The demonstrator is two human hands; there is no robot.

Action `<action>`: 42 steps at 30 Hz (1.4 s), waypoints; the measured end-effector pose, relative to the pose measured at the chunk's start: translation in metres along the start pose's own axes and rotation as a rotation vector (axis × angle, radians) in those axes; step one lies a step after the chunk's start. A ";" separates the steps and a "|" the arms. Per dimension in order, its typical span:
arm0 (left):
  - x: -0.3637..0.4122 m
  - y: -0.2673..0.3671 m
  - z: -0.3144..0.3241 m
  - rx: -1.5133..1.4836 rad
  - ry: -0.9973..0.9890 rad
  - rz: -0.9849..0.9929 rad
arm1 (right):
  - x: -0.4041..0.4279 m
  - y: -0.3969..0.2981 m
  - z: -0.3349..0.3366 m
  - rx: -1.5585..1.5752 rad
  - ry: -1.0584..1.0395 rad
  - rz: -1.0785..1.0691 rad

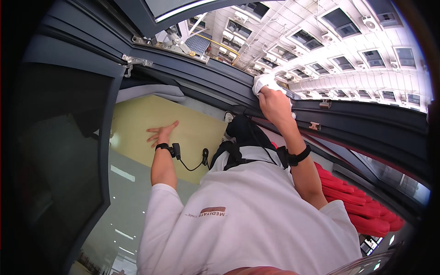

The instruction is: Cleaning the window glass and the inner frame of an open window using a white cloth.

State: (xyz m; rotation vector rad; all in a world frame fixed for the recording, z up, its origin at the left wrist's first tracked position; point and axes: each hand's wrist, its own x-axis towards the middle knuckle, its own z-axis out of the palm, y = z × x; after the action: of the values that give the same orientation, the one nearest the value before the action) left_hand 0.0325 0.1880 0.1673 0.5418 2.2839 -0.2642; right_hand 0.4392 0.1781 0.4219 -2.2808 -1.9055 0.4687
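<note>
My right hand [275,105] grips a bunched white cloth [266,81] against the dark grey metal window frame [220,80]. Part of the cloth is hidden under my fingers, and a bit of it shows below the hand. Out to the left, my left hand [161,133] hangs in the air with its fingers spread and nothing in them. Beneath it lies a pale yellow board or mat [185,120]. A black strap with a small device [176,150] sits on my left wrist, and its cable loops towards my waist.
A dark window sash [68,130] stands swung inward at the left, near a metal hinge [135,62]. Metal catches [314,126] jut from the frame at the right. Red padded objects [357,199] are at lower right. Beyond the opening rises a building [309,41] with air-conditioning units.
</note>
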 end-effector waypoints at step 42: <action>0.004 0.002 0.000 0.037 -0.033 0.047 | 0.133 -0.080 0.014 0.419 -0.174 -0.218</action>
State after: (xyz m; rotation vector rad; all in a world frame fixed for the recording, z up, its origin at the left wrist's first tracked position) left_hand 0.0310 0.1907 0.1644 0.6048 2.2349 -0.2905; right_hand 0.3798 0.3217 0.4125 -1.7970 -1.8815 0.9583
